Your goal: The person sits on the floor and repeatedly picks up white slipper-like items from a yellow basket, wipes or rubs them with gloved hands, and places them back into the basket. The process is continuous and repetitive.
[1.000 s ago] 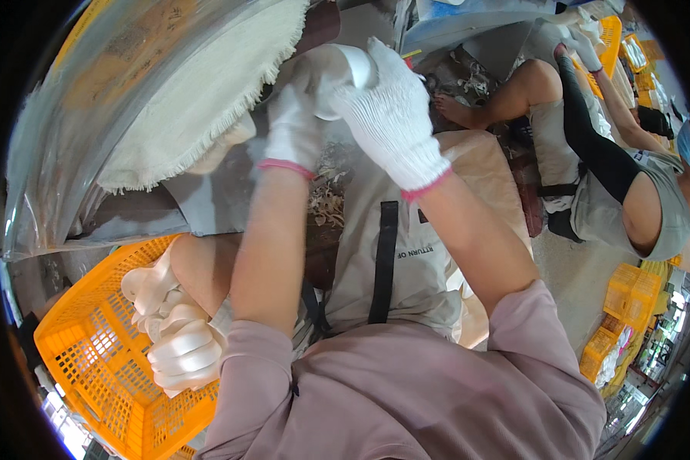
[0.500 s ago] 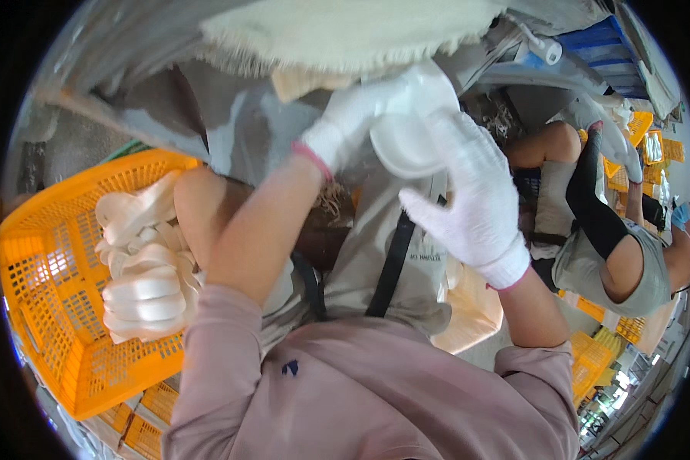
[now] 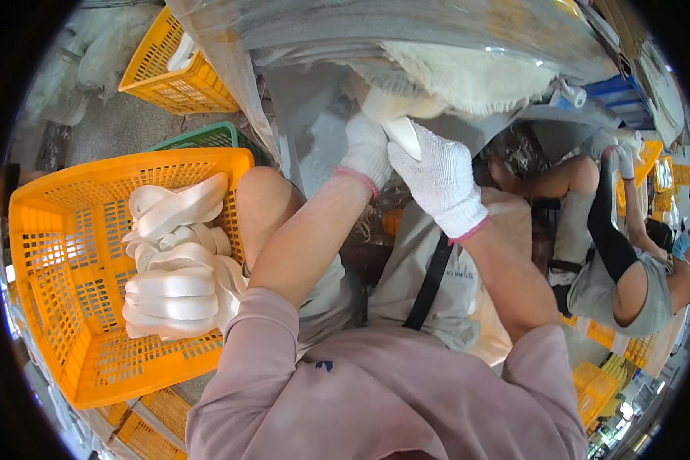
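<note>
Both hands raised toward the far side, in white knitted work gloves with pink cuffs. Left hand [image 3: 366, 149] curled around the near end of a pale cream, smooth moulded piece [image 3: 387, 115]; fingers mostly hidden behind it. Right hand [image 3: 437, 180] just beside, touching the same piece, fingers bent and closed over its lower edge. Cream piece held up between the two hands, just under a rough off-white fringed cloth [image 3: 468, 73] lying below a clear plastic sheet [image 3: 406, 27].

On the left, a large orange plastic mesh basket [image 3: 46, 299] holding a stack of white curved foam-like soles [image 3: 180, 276], piled toward its right wall. Farther left, a second orange mesh basket [image 3: 172, 73], and a green basket rim [image 3: 199, 136] between the two. On the right, another person's bent leg [image 3: 583, 199] in a grey legging.
</note>
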Demonstrator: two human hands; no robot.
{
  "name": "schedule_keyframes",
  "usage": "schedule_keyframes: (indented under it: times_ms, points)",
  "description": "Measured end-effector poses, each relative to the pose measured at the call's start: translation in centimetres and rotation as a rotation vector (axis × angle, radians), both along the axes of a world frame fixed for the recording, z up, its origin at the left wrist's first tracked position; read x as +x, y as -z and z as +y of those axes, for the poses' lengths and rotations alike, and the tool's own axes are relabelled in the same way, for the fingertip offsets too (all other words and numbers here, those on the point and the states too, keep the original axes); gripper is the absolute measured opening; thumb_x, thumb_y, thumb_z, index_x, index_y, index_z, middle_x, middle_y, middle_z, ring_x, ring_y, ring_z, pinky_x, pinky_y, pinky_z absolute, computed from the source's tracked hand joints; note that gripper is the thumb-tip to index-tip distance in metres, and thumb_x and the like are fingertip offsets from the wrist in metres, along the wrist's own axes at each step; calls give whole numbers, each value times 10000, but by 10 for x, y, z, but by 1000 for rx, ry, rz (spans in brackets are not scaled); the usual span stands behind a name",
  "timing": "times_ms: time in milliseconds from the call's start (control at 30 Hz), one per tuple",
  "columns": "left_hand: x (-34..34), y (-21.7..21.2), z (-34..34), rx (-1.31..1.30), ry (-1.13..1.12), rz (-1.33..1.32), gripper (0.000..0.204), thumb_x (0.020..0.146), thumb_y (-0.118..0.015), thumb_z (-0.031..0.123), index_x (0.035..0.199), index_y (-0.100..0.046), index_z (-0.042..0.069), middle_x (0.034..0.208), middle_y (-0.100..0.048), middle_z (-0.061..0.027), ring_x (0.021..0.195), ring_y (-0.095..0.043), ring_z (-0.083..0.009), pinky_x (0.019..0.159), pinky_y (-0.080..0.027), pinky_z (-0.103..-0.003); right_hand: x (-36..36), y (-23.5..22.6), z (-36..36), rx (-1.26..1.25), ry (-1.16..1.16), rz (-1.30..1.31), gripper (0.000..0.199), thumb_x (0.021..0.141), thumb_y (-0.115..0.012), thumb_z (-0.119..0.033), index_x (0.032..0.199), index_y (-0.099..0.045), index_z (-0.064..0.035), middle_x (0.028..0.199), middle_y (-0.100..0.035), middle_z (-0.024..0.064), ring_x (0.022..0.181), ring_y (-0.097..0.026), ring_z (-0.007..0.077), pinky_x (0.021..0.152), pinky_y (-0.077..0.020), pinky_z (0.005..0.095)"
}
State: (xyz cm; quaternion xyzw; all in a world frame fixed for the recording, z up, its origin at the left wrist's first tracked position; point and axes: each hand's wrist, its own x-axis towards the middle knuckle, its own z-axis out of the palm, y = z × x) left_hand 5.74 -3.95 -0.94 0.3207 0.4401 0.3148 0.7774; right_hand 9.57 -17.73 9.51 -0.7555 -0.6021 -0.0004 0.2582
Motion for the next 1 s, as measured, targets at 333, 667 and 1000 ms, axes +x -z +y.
schedule_keyframes:
  times_ms: [333,667,1000]
  points:
    - [-14,1,-20,-9,80,-10,314,1106,-424,214,1229,-644,26,1083,-745,-137,980,-737,-254,884,-609,-372,-2,4,4,147,66,39,277,934,-724,-313,1042,-688,-61,740,-685,168,661,-697,368,590,-559,454]
    - [-23,3,-42,-397,142,-804,410,1095,-423,326,1275,-618,13,1094,-728,-199,992,-733,-356,903,-616,-460,7,-21,13,-180,-21,543,367,905,-686,-399,1016,-748,-55,912,-719,233,886,-716,401,759,-572,466]
    - [1,-7,2,904,-153,-40,432,1075,-447,420,1155,-664,55,1039,-723,-90,992,-697,-312,878,-574,-376,-15,-33,-10,-227,-125,554,559,885,-779,-257,1375,-634,-31,1157,-761,145,1005,-758,307,884,-602,389]
